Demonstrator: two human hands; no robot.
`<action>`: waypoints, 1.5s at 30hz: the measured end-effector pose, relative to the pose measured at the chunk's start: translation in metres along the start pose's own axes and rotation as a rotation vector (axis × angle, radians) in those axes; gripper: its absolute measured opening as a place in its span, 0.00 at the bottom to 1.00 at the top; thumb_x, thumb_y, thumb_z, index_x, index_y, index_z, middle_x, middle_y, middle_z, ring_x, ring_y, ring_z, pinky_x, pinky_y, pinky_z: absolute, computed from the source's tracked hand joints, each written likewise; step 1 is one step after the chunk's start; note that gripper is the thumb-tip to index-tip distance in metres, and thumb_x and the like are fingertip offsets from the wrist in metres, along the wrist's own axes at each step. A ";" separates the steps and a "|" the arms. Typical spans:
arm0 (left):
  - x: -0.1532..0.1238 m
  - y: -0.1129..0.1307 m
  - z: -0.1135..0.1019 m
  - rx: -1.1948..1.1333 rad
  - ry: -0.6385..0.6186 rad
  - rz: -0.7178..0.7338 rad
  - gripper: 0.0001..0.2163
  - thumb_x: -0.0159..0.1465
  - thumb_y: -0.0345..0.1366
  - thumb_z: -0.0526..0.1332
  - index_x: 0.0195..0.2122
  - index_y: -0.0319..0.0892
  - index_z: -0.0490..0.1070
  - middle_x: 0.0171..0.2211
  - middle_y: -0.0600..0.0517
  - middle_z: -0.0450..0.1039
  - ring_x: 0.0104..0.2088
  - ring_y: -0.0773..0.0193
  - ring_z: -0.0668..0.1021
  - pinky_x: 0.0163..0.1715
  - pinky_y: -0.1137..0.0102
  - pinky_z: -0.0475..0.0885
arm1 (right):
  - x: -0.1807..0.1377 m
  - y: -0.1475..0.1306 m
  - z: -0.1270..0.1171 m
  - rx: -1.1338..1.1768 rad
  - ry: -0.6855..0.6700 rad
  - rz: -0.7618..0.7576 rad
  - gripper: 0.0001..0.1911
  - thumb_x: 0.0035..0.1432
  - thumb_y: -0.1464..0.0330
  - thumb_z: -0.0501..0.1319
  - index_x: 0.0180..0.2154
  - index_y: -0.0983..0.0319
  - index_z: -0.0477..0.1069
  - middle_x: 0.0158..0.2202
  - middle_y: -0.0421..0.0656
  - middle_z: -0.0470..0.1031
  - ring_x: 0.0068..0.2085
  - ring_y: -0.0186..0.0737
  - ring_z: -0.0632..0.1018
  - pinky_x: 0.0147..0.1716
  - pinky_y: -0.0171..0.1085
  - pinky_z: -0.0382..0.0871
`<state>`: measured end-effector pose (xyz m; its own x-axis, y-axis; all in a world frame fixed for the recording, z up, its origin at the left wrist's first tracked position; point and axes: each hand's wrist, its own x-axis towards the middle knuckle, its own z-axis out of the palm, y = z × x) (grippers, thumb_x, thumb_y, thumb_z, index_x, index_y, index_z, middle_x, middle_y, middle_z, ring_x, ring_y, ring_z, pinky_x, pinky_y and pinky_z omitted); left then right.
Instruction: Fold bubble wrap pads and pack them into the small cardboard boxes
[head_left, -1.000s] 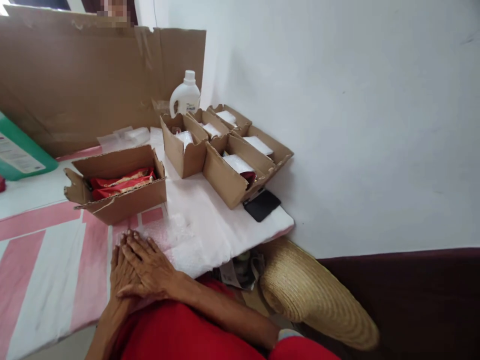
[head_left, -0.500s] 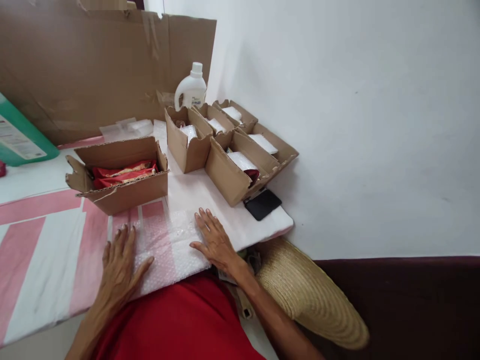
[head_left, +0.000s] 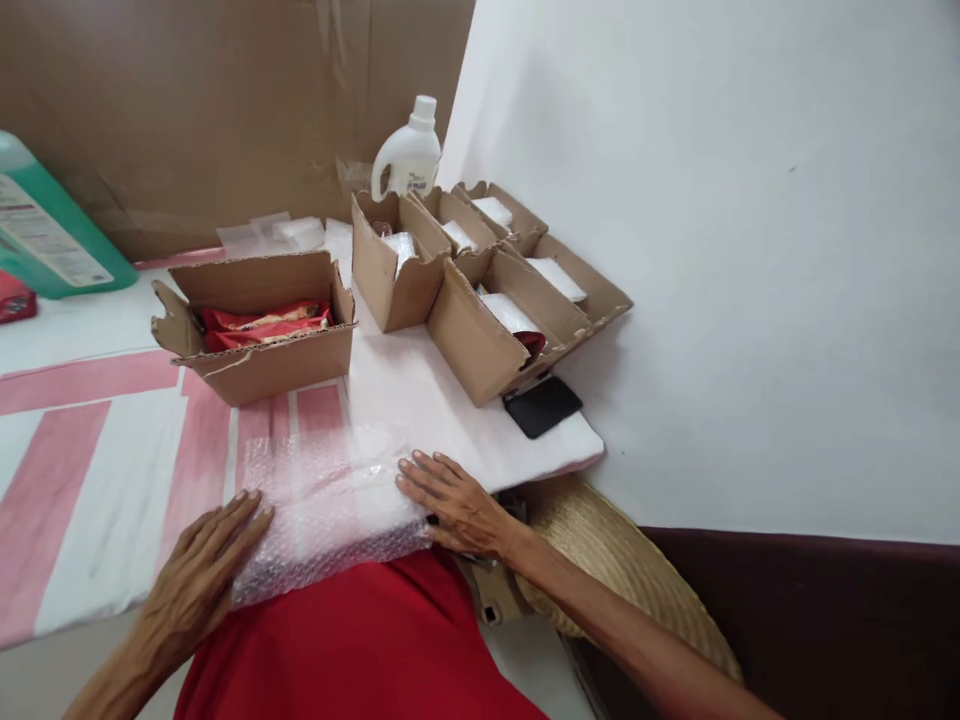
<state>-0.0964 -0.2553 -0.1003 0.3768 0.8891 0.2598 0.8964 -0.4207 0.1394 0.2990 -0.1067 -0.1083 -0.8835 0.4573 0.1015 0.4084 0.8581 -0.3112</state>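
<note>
bubble wrap sheet (head_left: 330, 510) spread flat at near table edge, pinned at both ends: left hand (head_left: 196, 575) and right hand (head_left: 454, 500) flat, fingers splayed, gripping nothing. beyond, open cardboard box (head_left: 259, 325) of red packets (head_left: 262, 322).

Nothing on my table reads clearly. The white jug (head_left: 409, 158) behind the row of small cardboard boxes (head_left: 487, 270) carries a label with a dark blue word, too small to make out. To the far left of those boxes, the green bottle (head_left: 52, 235) bears a white label with lines of fine print, blurred beyond reading. The red packets (head_left: 264, 322) show no legible brand.
</note>
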 end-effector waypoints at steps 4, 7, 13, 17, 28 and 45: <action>-0.006 -0.005 0.003 -0.123 0.048 -0.019 0.31 0.62 0.29 0.53 0.68 0.52 0.60 0.66 0.47 0.66 0.65 0.52 0.69 0.60 0.58 0.67 | -0.002 -0.003 0.001 0.026 0.102 0.026 0.23 0.68 0.71 0.54 0.63 0.61 0.67 0.66 0.47 0.67 0.68 0.50 0.64 0.64 0.51 0.60; -0.005 -0.008 0.005 -0.238 0.109 -0.126 0.23 0.64 0.35 0.57 0.61 0.53 0.68 0.60 0.48 0.73 0.60 0.53 0.74 0.56 0.59 0.71 | 0.002 -0.005 0.007 0.083 0.186 0.077 0.20 0.69 0.71 0.54 0.59 0.60 0.72 0.62 0.47 0.73 0.65 0.48 0.68 0.60 0.50 0.64; 0.008 0.005 -0.001 -0.415 0.224 -0.331 0.09 0.66 0.36 0.60 0.45 0.49 0.77 0.44 0.51 0.80 0.47 0.58 0.80 0.48 0.63 0.74 | 0.004 -0.023 0.029 0.241 0.497 0.270 0.15 0.71 0.60 0.54 0.47 0.58 0.77 0.54 0.47 0.79 0.61 0.49 0.73 0.61 0.55 0.62; 0.019 0.021 0.003 -0.326 0.333 -0.529 0.07 0.66 0.41 0.61 0.33 0.45 0.74 0.32 0.52 0.77 0.36 0.59 0.79 0.39 0.64 0.72 | 0.013 -0.042 0.039 0.261 0.675 0.459 0.10 0.70 0.65 0.58 0.40 0.57 0.77 0.48 0.46 0.81 0.57 0.48 0.75 0.60 0.56 0.63; 0.035 0.041 0.011 -0.028 0.371 -0.636 0.14 0.68 0.46 0.60 0.28 0.44 0.70 0.25 0.51 0.74 0.33 0.57 0.76 0.39 0.63 0.66 | 0.043 -0.058 0.042 0.135 0.767 0.736 0.11 0.70 0.62 0.59 0.34 0.60 0.71 0.43 0.47 0.77 0.48 0.47 0.74 0.52 0.48 0.65; 0.049 0.052 0.015 0.182 0.401 -0.704 0.11 0.66 0.43 0.61 0.41 0.39 0.74 0.37 0.43 0.77 0.41 0.49 0.76 0.44 0.57 0.66 | 0.053 -0.060 0.034 0.154 0.726 0.877 0.07 0.66 0.65 0.61 0.34 0.59 0.68 0.40 0.45 0.75 0.45 0.49 0.71 0.47 0.46 0.62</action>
<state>-0.0277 -0.2314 -0.0943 -0.3671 0.7874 0.4952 0.9283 0.2763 0.2487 0.2198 -0.1419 -0.1160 0.0525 0.9531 0.2980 0.7415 0.1627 -0.6510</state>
